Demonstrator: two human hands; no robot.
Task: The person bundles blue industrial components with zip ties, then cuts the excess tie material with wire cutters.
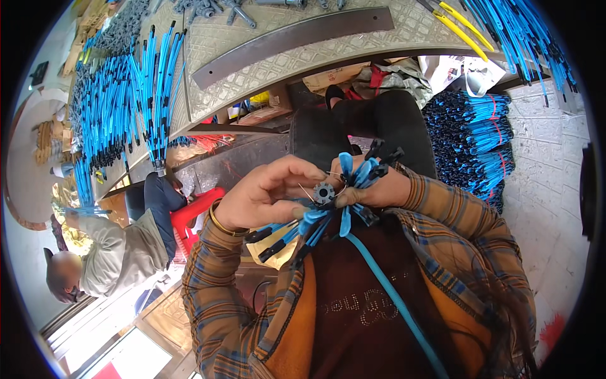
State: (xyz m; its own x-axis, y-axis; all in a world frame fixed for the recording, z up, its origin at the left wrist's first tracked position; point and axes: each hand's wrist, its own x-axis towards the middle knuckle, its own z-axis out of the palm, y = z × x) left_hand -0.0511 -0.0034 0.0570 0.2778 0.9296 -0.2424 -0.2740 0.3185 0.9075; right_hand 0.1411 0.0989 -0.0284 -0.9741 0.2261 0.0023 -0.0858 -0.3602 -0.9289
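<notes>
The right grip (385,188) is holding a cluster of blue strips (345,223) beside a grey toothed hub (324,192), which is sitting between both grips; the left grip (262,194) is curving near the hub, and whether it is clamping anything cannot be told. The strips are probably behaving as light and springy, the hub as rigid; its rim is likely offering the steadiest hold.
</notes>
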